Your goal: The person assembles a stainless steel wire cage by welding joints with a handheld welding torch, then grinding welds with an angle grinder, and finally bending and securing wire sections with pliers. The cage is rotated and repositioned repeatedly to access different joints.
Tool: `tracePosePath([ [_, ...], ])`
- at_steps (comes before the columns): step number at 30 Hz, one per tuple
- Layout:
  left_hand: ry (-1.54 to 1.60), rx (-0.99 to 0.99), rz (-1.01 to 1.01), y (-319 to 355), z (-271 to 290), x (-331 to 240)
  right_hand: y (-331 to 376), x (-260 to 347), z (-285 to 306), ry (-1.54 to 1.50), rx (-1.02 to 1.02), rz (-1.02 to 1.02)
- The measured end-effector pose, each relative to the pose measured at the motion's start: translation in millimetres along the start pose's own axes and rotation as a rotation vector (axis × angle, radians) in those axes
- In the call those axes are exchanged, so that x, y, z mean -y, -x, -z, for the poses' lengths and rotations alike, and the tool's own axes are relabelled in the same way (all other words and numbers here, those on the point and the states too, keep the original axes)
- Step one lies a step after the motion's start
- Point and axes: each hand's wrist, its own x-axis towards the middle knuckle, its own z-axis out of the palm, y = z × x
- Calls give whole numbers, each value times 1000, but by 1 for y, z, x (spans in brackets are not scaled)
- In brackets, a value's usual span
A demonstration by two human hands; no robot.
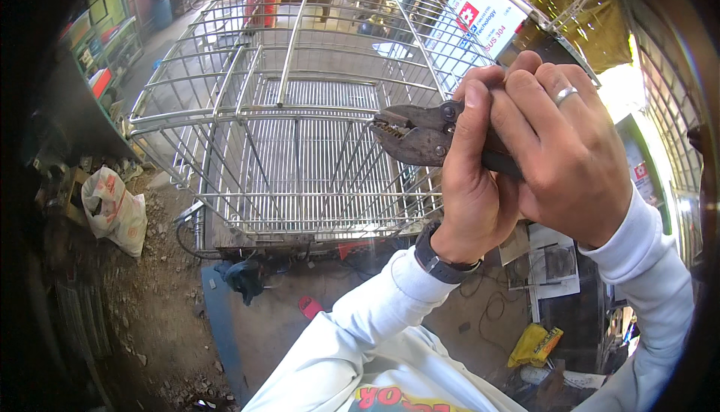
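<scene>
Both hands are closed round a pair of worn, dark metal pliers (424, 138) with toothed jaws and a rivet. My left hand (476, 176), with a black watch at the wrist, wraps the handles from below, its thumb along the near side. My right hand (566, 131), wearing a ring, folds over the handles from the right. The jaws point left and stand slightly apart, over the near right part of a silvery wire cage (315, 116). Whether they touch a wire I cannot tell. My fingers cover most of the handles.
The cage rests on a dark support. Beyond it at the right stands a printed white panel (484, 14). A white bag (116, 209) sits at left on the rough ground. Below lie a pink slipper (310, 307), a yellow packet (534, 344) and loose cables.
</scene>
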Motion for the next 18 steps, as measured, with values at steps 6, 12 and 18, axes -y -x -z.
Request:
tracePosePath([
  [6, 34, 52, -34, 0, 5, 0, 4, 8, 0, 17, -25, -44],
  [12, 82, -123, -8, -10, -10, 1, -5, -39, 0, -171, 177, 89],
  [18, 102, -327, 6, -11, -13, -6, 2, -44, -7, -251, 186, 6],
])
